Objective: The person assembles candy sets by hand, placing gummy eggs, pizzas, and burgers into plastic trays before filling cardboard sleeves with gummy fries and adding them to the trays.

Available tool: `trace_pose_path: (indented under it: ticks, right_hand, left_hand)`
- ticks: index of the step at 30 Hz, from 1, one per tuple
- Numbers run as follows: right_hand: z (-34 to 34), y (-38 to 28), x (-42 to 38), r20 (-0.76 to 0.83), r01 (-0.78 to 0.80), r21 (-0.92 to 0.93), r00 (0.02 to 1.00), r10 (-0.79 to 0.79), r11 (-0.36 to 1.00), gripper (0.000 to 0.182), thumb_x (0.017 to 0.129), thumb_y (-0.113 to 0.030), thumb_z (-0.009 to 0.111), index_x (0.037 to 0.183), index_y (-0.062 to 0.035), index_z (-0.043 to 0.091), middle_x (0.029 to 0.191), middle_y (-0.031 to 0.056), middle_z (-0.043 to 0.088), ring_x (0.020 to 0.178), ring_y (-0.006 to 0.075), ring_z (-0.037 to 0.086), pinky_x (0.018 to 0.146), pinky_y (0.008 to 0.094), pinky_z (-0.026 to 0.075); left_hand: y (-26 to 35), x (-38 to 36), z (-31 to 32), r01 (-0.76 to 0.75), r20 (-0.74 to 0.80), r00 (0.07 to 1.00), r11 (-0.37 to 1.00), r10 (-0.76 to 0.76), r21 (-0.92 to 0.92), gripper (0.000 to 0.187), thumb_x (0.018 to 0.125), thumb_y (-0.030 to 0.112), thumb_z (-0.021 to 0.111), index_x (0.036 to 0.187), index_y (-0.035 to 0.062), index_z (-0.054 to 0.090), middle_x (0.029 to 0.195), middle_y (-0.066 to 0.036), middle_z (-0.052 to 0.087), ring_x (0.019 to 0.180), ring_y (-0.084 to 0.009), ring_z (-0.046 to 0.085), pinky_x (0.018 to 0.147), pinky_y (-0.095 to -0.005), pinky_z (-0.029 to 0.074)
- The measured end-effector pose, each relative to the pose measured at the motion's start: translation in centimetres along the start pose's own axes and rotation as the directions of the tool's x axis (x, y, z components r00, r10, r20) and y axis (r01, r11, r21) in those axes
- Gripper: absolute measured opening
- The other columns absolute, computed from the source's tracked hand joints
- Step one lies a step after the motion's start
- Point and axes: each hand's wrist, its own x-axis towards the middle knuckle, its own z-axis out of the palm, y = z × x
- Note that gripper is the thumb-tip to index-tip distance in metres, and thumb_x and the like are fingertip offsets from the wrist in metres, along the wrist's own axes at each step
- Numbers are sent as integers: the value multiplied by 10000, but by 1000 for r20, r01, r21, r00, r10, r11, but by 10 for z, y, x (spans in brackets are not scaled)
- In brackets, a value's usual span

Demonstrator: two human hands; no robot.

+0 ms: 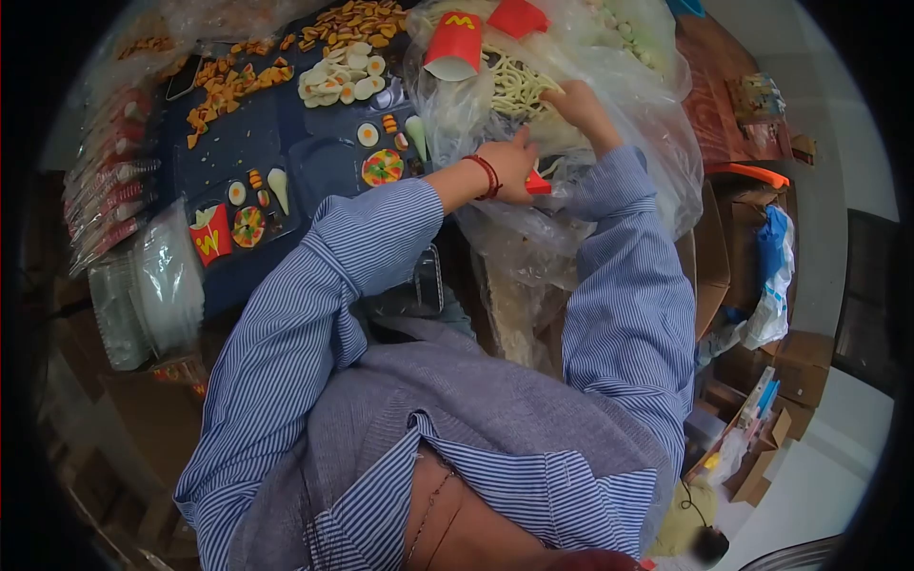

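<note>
My left hand [509,171] is closed around a small red fries carton [539,184], mostly hidden by the fingers. Pale yellow toy french fries [519,88] lie in a loose heap inside a clear plastic bag [657,124]. At the heap's right edge, my right hand [579,109] has its fingers bent together on the fries. A larger red carton [455,46] with a yellow M rests on the bag above the heap, near another red piece [518,16]. Left of my left hand, a toy pizza [383,167] and a toy egg half [368,134] sit in a clear tray [328,152].
Another tray holds a filled red carton [210,234] and a toy pizza [248,226]. Egg pieces [343,76] and orange-brown pieces [233,90] are heaped on the dark table [228,147]. Stacked clear trays [167,266] stand at its left edge. Cardboard boxes [804,366] are at right.
</note>
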Motion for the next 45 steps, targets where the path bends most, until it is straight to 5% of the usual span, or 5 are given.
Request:
trace_pose_path:
  ticks: [7,12,24,29,45]
  right_hand:
    - [-25,24,-2,-108,-5,670,989,105,742,249,860,-243,599,922,-10,662,720,47,637,701,180,625,651,315,480]
    - [-2,14,-7,185,485,-230,873,-451,844,202,826,-170,601,981,-54,661,871,151,677,809,328,642,697,420,493]
    - [-14,-21,-23,44,279,-384,958,-284,880,206,847,-161,592,1004,-30,620,894,216,651,848,376,631,725,443,495]
    - [-1,-163,-82,-181,229,940,963,-201,251,205,935,-139,530,1085,-15,594,936,92,659,897,206,621,794,346,473]
    - [86,-251,-97,321,438,580,652,-687,687,280,811,-139,674,1074,-50,647,1161,119,561,1031,257,589,883,366,468]
  left_hand:
    - [7,-11,1,-2,-49,999,996,6,87,919,663,380,734,1389,-28,346,1463,-293,278,1046,-394,602,888,-430,492]
    - [22,-63,-3,-125,-269,951,986,152,114,912,654,341,737,1391,-28,345,1449,-288,301,1035,-375,595,859,-436,482]
    - [-2,-185,-26,-78,-504,860,955,-81,-286,917,653,252,739,1402,-40,298,1322,-231,446,1131,-366,536,905,-394,480]
    - [-16,-179,-27,163,-706,634,947,-315,-277,967,640,237,782,1427,5,270,1178,-167,518,1010,-351,588,804,-391,518]
    - [-44,-258,-29,196,-740,648,978,-182,-68,788,624,255,798,1266,7,413,1043,-129,523,900,-300,597,691,-371,516]
